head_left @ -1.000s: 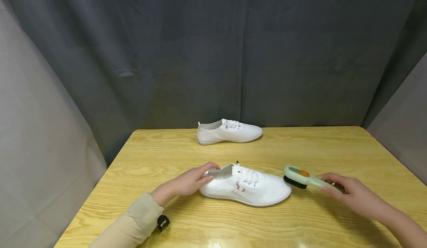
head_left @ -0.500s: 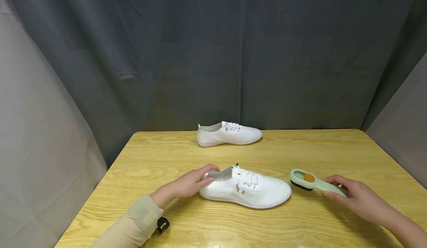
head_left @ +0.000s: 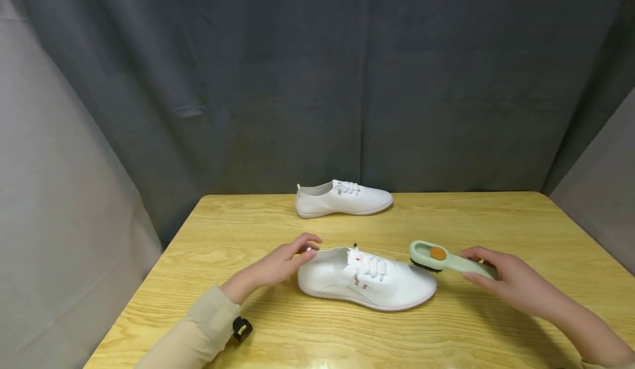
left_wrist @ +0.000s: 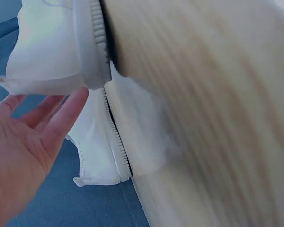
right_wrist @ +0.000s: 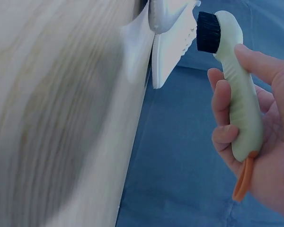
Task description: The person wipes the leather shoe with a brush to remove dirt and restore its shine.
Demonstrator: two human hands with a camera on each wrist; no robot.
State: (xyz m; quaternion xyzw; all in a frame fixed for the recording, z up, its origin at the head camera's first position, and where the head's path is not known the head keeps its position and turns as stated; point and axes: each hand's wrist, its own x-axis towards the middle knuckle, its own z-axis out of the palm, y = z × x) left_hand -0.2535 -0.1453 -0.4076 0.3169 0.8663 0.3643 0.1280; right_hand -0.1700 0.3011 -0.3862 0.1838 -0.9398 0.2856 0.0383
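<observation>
A white lace-up shoe (head_left: 392,286) with red lettering on its side stands on the wooden table, toe to the right. My left hand (head_left: 278,261) is at its heel, fingers loosely bent and spread. In the left wrist view the fingers (left_wrist: 68,116) come right up to the heel without curling round it. With my right hand (head_left: 516,281) I grip the handle of a pale green scrub brush (head_left: 453,262), which has an orange button and black bristles (right_wrist: 208,33). The brush head is held over the toe, bristles facing down. An orange loop (right_wrist: 244,179) hangs from the handle end.
A second white shoe (head_left: 347,201) stands near the table's back edge, toe to the right. Beside my left sleeve is a small black object (head_left: 242,329). A dark grey curtain (head_left: 357,82) hangs behind the table (head_left: 238,231), with pale cloth on both sides.
The brush was drawn off the toe to the right, then moved back left and up over it. My left hand has lifted slightly and loosened from the heel.
</observation>
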